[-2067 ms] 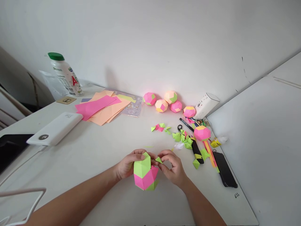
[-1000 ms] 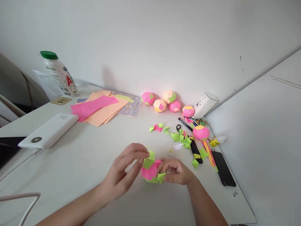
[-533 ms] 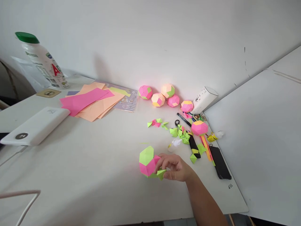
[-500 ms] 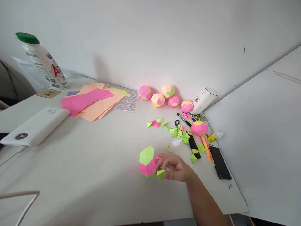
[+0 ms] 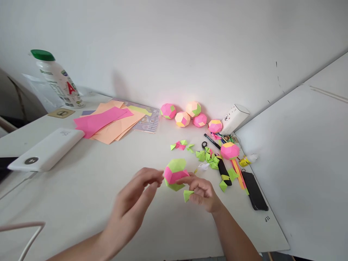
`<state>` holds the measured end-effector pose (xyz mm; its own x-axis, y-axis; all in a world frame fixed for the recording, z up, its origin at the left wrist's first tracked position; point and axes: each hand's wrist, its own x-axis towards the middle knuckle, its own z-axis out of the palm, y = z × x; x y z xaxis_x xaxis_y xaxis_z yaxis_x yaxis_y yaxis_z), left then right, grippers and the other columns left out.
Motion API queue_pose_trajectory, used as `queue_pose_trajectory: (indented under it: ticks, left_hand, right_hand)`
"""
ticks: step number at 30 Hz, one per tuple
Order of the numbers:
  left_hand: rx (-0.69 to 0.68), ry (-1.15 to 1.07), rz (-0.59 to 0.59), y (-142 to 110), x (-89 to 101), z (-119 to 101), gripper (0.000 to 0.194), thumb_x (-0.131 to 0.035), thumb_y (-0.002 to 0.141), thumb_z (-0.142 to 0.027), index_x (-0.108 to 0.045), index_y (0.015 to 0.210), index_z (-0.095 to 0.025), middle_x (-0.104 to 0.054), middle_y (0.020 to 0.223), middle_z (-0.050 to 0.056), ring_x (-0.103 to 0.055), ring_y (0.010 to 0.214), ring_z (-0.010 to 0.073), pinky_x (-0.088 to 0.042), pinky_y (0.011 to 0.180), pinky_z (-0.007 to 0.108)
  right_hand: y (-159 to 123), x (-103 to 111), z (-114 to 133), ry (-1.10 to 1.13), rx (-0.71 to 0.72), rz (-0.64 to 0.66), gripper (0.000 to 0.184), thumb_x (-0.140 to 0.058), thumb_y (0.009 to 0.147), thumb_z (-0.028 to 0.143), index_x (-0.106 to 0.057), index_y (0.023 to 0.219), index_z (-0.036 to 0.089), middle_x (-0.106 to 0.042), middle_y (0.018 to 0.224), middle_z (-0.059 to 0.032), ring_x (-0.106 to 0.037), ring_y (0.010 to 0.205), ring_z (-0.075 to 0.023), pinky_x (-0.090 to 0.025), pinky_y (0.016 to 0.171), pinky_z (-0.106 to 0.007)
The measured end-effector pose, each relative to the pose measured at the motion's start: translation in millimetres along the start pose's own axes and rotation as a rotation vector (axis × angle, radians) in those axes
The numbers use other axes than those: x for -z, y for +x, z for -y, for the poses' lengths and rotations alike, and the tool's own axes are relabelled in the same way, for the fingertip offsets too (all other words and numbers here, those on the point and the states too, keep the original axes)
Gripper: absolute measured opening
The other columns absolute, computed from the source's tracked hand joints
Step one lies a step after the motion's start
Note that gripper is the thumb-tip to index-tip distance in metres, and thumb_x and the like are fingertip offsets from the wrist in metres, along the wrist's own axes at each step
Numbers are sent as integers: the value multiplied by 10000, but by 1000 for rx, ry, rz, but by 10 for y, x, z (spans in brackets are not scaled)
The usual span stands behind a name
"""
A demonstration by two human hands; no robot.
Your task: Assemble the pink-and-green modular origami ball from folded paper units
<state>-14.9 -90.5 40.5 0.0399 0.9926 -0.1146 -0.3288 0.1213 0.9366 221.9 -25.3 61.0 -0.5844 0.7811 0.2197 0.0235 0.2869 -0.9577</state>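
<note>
A paper ball (image 5: 175,176) with pink and lime green faces is between my hands. My left hand (image 5: 132,206) reaches its left side, thumb and fingers extended and slightly apart; whether the fingertips touch the ball I cannot tell. My right hand (image 5: 202,190) pinches a small green folded paper piece (image 5: 188,195) below the ball's right side. Its upper fingers rest against the ball's pink flap. Just behind is a small glue bottle (image 5: 203,166) with a white nozzle. Past it lie several loose green folded pieces (image 5: 210,158).
Finished paper balls (image 5: 168,111) line the wall. Peach and pink paper sheets (image 5: 119,123), a white power bank (image 5: 49,150) and a bottle with a green cap (image 5: 58,81) are at left. A box cutter (image 5: 224,172), a black phone (image 5: 255,190) and a yellow glue bottle (image 5: 248,159) lie at right.
My left hand has come into view from the lower left, up to the ball. The ball has turned and shifted slightly up and right, with my right hand still at it.
</note>
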Motion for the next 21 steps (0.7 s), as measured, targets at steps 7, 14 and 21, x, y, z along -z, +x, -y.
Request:
queue_pose_trajectory:
  ticks: [7,14,21]
  left_hand:
    - [500,-378,357,448,-309,86,308,-599,826,-407,-646,978,-143,-638,1013,124,-573,996,260,-404,931,400]
    - [348,-566,416,424,-342,161,231,-631,805,-282,-666,1000,-163,-630,1035,100,-514,1009,237,-371,907,349]
    - [374,-647,414,419,-298,151,279,-603,818,-358,-681,974,-140,-618,1039,121,-521,982,258,-389,856,364]
  right_hand:
    - [2,-150,38,-144,171,-68,137,-574,833,300,-522,731,224,-644,1185,-100,-542,1151,-272,-360,991,-522]
    - [14,-314,33,-124,271,8,96,-573,815,250,-512,748,220,-615,1230,-123,-567,1127,-255,-398,970,-448]
    - [8,-385,9,-123,233,61,80,-579,773,204,-512,730,217,-607,1217,-140,-593,1042,-226,-491,813,-353]
